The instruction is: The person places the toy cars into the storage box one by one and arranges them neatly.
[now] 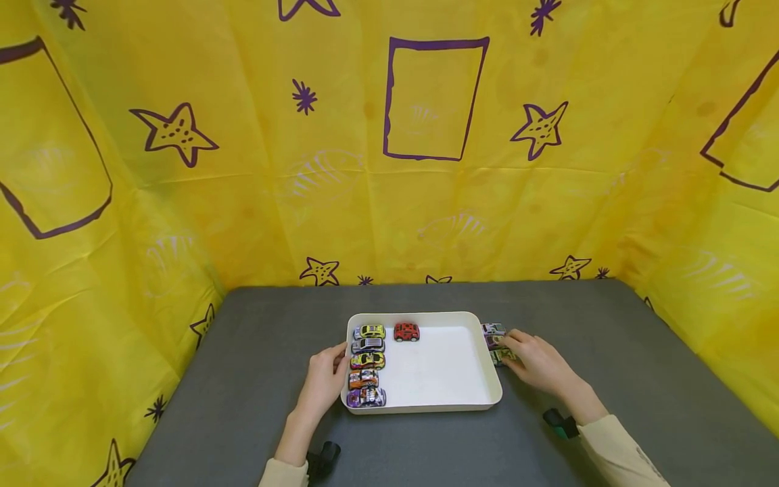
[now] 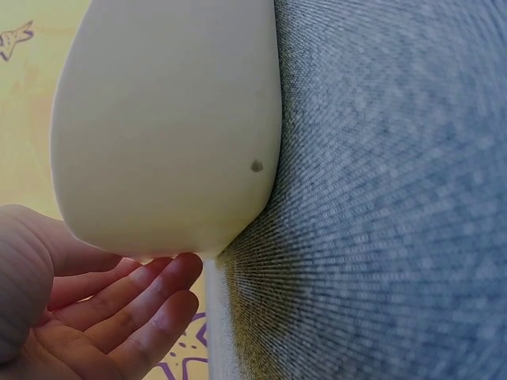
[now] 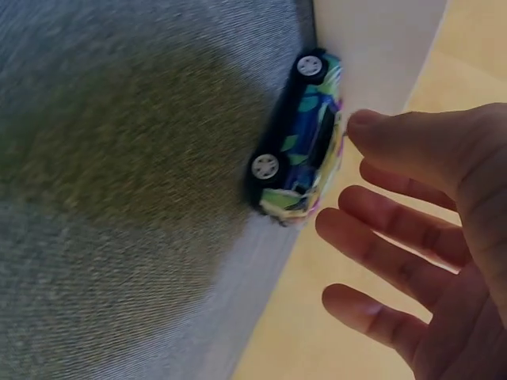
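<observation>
A white tray lies on the dark table. My left hand is at its left end, with straight, relaxed fingers touching the outer wall. Along the tray's left side stands a column of toy cars: a yellow-green one, a grey one, a yellow one, an orange-white one and a purple one. Outside the right wall, my right hand reaches over three toy cars; its fingers are extended and spread. In the right wrist view its thumb is beside a green-and-blue car.
A red toy car stands near the tray's back wall. Yellow patterned cloth hangs behind the table and along both sides. A black wrist device shows under each forearm.
</observation>
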Demonstrator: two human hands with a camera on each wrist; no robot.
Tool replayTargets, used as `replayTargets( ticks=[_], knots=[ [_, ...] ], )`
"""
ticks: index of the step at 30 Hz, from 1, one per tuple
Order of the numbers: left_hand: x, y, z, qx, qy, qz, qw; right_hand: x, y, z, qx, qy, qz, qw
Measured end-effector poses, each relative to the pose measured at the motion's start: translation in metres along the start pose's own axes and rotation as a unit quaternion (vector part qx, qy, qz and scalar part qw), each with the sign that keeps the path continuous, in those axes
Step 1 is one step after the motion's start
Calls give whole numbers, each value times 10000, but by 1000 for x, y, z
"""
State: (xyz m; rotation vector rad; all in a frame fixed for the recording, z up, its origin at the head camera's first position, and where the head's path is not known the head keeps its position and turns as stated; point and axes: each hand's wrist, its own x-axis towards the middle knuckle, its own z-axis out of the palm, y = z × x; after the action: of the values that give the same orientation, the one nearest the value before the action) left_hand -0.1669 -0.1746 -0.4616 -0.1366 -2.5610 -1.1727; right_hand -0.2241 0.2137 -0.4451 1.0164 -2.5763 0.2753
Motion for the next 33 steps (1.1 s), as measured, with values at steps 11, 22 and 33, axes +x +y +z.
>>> replayTargets(
  ticks=[11, 22, 33],
  knots=[
    [0, 2, 0, 9, -23, -72, 10000, -10, 9, 4, 640, -493, 523, 9954],
    [0, 1, 0, 7, 5, -41, 10000, -14, 15, 13, 912, -409, 597, 9932],
    [0, 2, 0, 9, 38, 8, 10000, -15, 16, 18, 981, -28, 357, 9945]
  ],
)
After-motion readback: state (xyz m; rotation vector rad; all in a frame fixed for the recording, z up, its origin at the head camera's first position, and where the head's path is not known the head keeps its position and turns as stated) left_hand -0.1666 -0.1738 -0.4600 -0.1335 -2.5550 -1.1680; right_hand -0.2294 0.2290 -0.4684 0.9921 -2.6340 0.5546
